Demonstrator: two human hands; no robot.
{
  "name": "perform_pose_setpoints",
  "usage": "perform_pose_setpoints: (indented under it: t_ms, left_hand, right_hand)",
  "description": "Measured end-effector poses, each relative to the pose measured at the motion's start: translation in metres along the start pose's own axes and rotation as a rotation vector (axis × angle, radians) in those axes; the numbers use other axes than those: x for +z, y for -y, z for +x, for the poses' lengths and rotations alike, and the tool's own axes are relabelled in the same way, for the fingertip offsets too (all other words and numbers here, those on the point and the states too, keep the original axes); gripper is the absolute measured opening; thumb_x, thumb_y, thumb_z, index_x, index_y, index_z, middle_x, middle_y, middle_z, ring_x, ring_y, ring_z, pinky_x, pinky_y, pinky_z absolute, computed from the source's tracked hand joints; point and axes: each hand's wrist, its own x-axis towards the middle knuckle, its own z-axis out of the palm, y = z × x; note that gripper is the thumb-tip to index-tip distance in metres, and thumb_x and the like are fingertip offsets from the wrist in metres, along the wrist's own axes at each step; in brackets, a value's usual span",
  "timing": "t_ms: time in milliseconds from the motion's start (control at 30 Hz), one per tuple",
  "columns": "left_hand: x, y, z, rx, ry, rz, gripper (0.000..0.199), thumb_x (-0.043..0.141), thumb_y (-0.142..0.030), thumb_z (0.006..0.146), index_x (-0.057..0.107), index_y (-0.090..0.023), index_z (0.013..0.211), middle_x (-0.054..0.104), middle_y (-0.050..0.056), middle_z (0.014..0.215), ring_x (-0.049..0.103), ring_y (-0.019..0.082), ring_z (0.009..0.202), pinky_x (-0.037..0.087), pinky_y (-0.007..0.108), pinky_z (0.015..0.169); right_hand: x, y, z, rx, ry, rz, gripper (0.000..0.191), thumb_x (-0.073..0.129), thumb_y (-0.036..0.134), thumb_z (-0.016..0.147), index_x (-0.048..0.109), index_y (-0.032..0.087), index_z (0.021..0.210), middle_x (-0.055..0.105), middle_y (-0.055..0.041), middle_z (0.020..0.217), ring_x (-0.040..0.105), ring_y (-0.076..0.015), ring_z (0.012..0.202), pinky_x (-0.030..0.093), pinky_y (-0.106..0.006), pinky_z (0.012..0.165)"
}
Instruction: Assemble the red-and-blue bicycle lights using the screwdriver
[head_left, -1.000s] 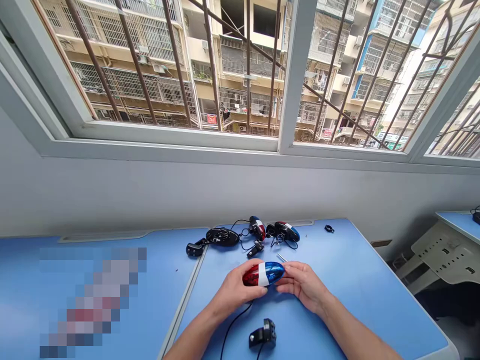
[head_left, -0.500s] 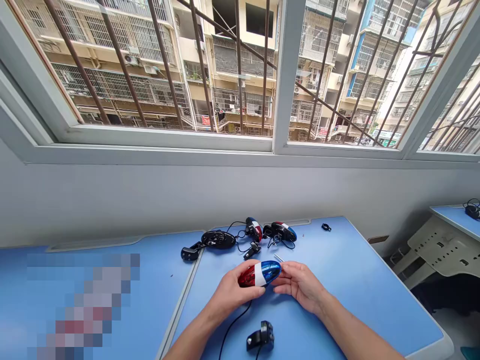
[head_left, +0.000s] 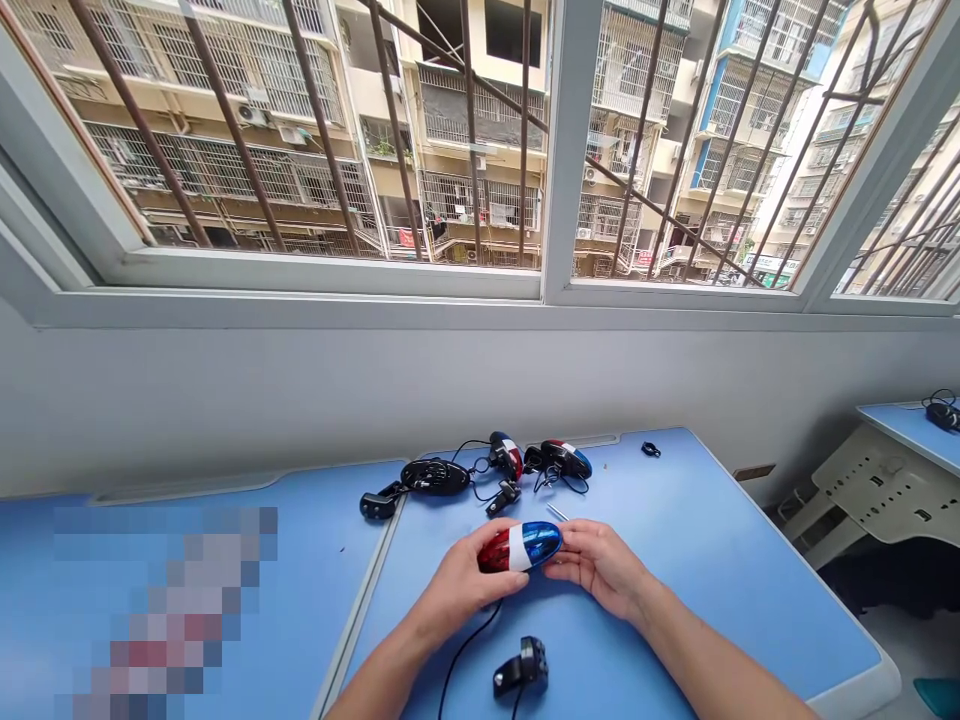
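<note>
A bicycle siren light [head_left: 520, 547], with a red end, a white band and a blue end, is raised just above the desk in front of me. My left hand [head_left: 469, 575] wraps round the red end, thumb along its near side. The fingers of my right hand [head_left: 596, 562] are closed at the blue tip; their inner side is partly hidden. Just beyond those fingers a thin metal rod [head_left: 556, 512] shows; whether it is held or lying there I cannot tell. A black cable [head_left: 469, 645] hangs from the light, and a black handlebar switch [head_left: 523, 668] lies below.
Toward the back of the blue desk [head_left: 720, 570] lie a black siren unit [head_left: 435, 477] and two red-and-blue siren lights [head_left: 506, 457] with tangled cables. A small black ring clamp [head_left: 651, 450] sits farther right. A barred window rises behind. The left side has a blurred patch.
Both hands keep the same hold on the siren light. The whole view has shifted slightly; nothing else has visibly moved.
</note>
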Motion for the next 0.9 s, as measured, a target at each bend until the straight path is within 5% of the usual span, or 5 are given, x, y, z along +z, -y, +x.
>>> perform_pose_setpoints:
  t_ms: [200, 333, 567, 767, 900]
  left_hand:
    - [-0.002, -0.003, -0.003, -0.092, -0.037, -0.066, 0.041, 0.074, -0.029, 0.06, 0.062, -0.017, 0.097, 0.058, -0.002, 0.071, 0.049, 0.014, 0.061, 0.033, 0.021, 0.049]
    - [-0.004, -0.003, -0.003, -0.127, -0.025, -0.333, 0.036, 0.078, -0.036, 0.064, 0.062, -0.016, 0.089, 0.056, -0.002, 0.071, 0.05, 0.011, 0.059, 0.034, 0.019, 0.046]
    - [-0.001, 0.0, -0.002, -0.182, -0.027, -0.794, 0.031, 0.08, -0.032, 0.069, 0.065, -0.013, 0.089, 0.07, 0.009, 0.084, 0.066, 0.021, 0.075, 0.053, 0.029, 0.067]
    - [0.003, -0.004, -0.005, -0.25, -0.123, -0.988, 0.019, 0.066, -0.022, 0.082, 0.064, -0.007, 0.094, 0.073, 0.019, 0.087, 0.07, 0.029, 0.085, 0.053, 0.043, 0.088]
    - [0.008, -0.004, -0.007, -0.229, -0.089, -1.078, 0.011, 0.063, -0.017, 0.084, 0.065, -0.009, 0.092, 0.073, 0.014, 0.083, 0.071, 0.026, 0.08, 0.056, 0.041, 0.083]
  right_hand:
    - [0.0, 0.001, -0.002, -0.009, 0.031, 0.013, 0.035, 0.083, 0.024, 0.057, 0.069, 0.008, 0.085, 0.071, -0.0074, 0.074, 0.067, -0.0152, 0.069, 0.051, -0.032, 0.076]
    - [0.0, 0.001, -0.003, 0.006, 0.024, 0.002, 0.038, 0.084, 0.026, 0.057, 0.067, 0.009, 0.086, 0.072, -0.0095, 0.08, 0.068, -0.0171, 0.074, 0.051, -0.035, 0.079]
    - [0.007, -0.003, -0.005, 0.039, 0.03, -0.131, 0.043, 0.084, 0.033, 0.056, 0.065, 0.01, 0.087, 0.071, -0.0113, 0.084, 0.069, -0.0186, 0.076, 0.052, -0.036, 0.079]
    - [0.009, -0.014, 0.001, -0.172, -0.022, -0.391, 0.031, 0.075, 0.04, 0.065, 0.063, 0.017, 0.082, 0.056, 0.0037, 0.062, 0.049, -0.0096, 0.052, 0.041, -0.022, 0.046]
    - [0.01, -0.022, 0.004, -0.347, -0.028, -0.554, 0.017, 0.072, 0.034, 0.07, 0.066, 0.02, 0.076, 0.046, 0.0063, 0.056, 0.041, -0.0092, 0.052, 0.038, -0.023, 0.052]
